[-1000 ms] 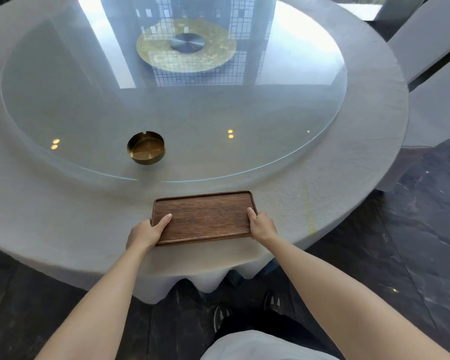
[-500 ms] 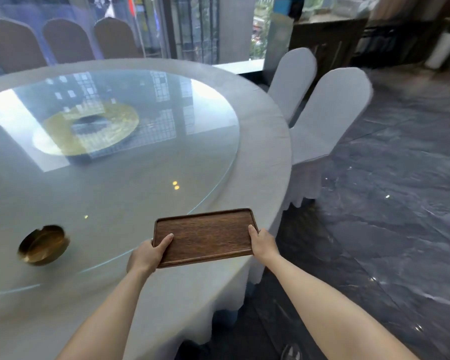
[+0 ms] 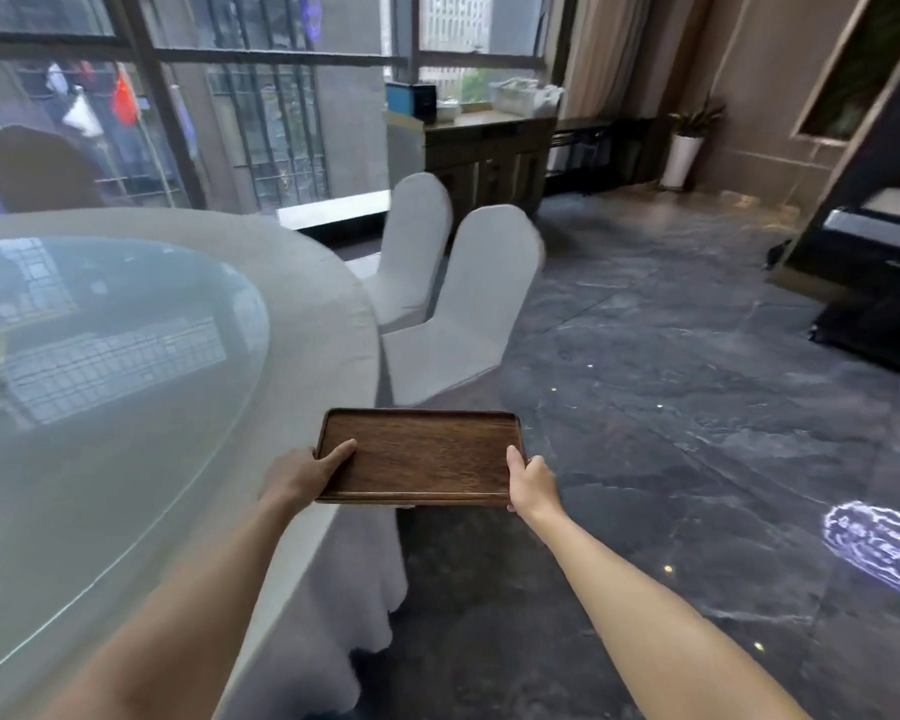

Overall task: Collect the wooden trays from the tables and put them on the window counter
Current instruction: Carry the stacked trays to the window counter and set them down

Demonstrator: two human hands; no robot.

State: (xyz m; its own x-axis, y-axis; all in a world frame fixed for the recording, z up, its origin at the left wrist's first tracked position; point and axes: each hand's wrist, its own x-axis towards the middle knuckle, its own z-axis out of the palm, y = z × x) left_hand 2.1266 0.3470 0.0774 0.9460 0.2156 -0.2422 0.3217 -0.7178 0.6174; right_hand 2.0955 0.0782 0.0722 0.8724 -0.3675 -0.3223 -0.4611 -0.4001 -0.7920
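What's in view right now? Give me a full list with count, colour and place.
tray: one, dark brown wood, empty, held level past the table edge
table: one, round, grey cloth with glass top, left
covered chairs: two, white, beside the table
brown chair: one, far left by the window
counter: one, dark wood, under the window, boxes and bags on top
potted plant: one, green in a white pot, far right corner
floor: dark stone, right
left hand: grip on the tray's left end
right hand: grip on the tray's right end

Dark matt wood-grain tray (image 3: 422, 454), glossy glass tabletop (image 3: 100, 366), cloth chair covers (image 3: 468, 314), polished stone floor (image 3: 697, 407)
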